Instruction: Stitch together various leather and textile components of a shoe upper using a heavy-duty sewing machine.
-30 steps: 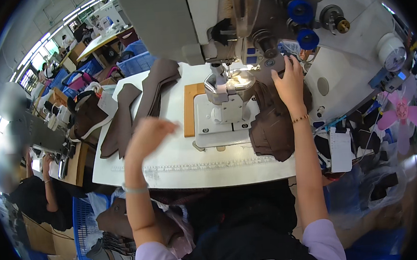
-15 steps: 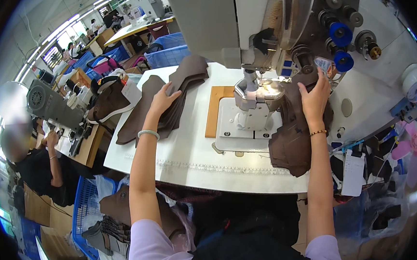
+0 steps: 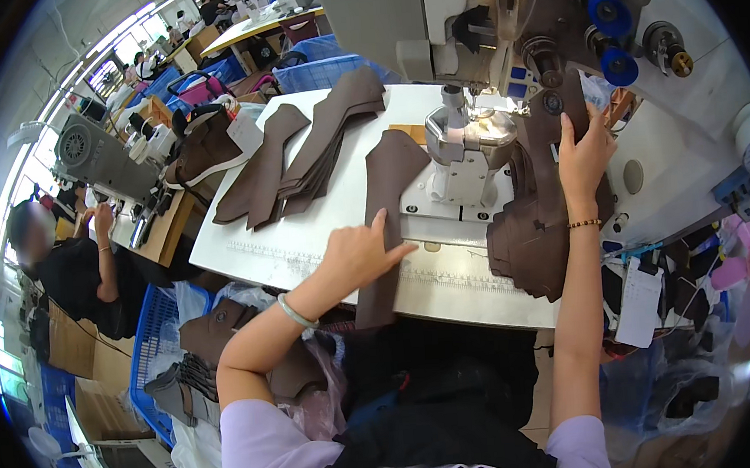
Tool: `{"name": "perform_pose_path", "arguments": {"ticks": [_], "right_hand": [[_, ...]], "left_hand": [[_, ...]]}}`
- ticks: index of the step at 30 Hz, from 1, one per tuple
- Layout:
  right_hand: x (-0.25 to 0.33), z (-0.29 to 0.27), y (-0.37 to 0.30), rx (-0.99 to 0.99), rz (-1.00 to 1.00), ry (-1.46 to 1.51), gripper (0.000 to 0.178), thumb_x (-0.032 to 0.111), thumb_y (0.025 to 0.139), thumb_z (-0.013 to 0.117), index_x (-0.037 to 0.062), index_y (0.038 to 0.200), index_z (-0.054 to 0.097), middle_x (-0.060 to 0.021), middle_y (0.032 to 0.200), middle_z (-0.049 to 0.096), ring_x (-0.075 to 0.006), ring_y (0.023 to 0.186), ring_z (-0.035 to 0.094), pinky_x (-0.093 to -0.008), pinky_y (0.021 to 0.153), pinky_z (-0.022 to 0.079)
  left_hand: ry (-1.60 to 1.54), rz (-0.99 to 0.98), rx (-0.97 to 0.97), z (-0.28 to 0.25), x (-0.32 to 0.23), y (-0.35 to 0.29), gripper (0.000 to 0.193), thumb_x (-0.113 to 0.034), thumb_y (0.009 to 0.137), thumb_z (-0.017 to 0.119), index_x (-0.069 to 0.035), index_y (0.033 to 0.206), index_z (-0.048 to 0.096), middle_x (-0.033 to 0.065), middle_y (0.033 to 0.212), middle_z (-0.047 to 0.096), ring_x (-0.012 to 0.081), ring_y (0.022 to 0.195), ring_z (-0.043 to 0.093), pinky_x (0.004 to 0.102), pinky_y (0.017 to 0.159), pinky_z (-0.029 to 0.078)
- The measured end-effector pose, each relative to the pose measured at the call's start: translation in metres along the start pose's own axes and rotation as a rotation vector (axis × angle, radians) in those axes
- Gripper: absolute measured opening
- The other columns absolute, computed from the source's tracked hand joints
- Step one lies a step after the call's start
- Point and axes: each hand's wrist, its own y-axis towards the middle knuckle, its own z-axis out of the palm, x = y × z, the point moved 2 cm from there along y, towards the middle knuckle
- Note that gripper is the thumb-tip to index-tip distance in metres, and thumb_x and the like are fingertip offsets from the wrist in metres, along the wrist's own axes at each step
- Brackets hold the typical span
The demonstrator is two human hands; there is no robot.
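Note:
My left hand (image 3: 355, 254) is on a single brown leather-like piece (image 3: 396, 165) at the table's front edge, forefinger and thumb lying across it and the other fingers curled. The piece lies partly in front of the sewing machine's post (image 3: 467, 162). To the right of that post, my right hand (image 3: 585, 157) grips the upper end of a brown piece (image 3: 576, 94), thumb on its near side. A dark round mark (image 3: 552, 102) shows beside the thumb. Below hang several layered brown pieces (image 3: 528, 245); how they join is unclear.
Brown piece stacks (image 3: 322, 155) lie on the white table (image 3: 245, 243), left of the machine. A brown shoe (image 3: 204, 150) stands beyond. A blue basket (image 3: 144, 354) holds more pieces below left. Thread knobs (image 3: 610, 13) jut out at upper right. A co-worker (image 3: 78, 272) sits at far left.
My left hand has moved from the stack toward me and right, bringing one brown piece with it. My right hand stays beside the post. The view has shifted slightly.

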Motion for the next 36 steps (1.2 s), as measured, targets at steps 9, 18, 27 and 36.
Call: {"name": "perform_pose_path", "arguments": {"ticks": [9,18,27,36], "right_hand": [[0.040,-0.035,0.009,0.170,0.128,0.040,0.034,0.020,0.094,0.056,-0.0005,0.120,0.050,-0.0219,0.093,0.067,-0.0367,0.082,0.062,-0.0477,0.078,0.044],[0.060,-0.091,0.022,0.286,0.238,0.146,0.026,0.022,0.089,0.062,0.0089,0.110,0.054,-0.0153,0.098,0.067,-0.0357,0.089,0.061,-0.0424,0.081,0.044],[0.085,-0.140,0.021,0.522,0.250,0.645,0.025,0.013,0.081,0.073,0.0051,0.099,0.057,-0.0054,0.090,0.062,-0.0163,0.079,0.059,-0.0282,0.076,0.046],[0.077,-0.177,0.022,0.454,-0.102,1.079,0.039,0.012,0.066,0.078,0.0018,0.095,0.055,-0.0123,0.085,0.059,-0.0191,0.075,0.052,-0.0317,0.075,0.039]], "left_hand": [[-0.084,0.278,-0.247,-0.027,0.052,0.109,0.073,-0.053,0.089,0.057,-0.007,0.143,0.039,0.0210,0.144,0.041,0.0351,0.131,0.043,0.0429,0.107,0.036],[0.068,0.380,-0.148,-0.024,0.041,0.171,0.091,-0.075,0.077,0.056,-0.012,0.142,0.043,0.0197,0.141,0.040,0.0389,0.131,0.040,0.0551,0.106,0.031],[-0.041,0.317,-0.355,-0.002,0.040,0.159,0.093,-0.078,0.075,0.054,-0.009,0.136,0.047,0.0289,0.119,0.048,0.0462,0.109,0.054,0.0497,0.092,0.045],[-0.265,0.343,-0.566,0.002,0.045,0.146,0.077,-0.064,0.071,0.071,0.000,0.111,0.056,0.0186,0.107,0.054,0.0338,0.104,0.049,0.0448,0.095,0.040]]}}
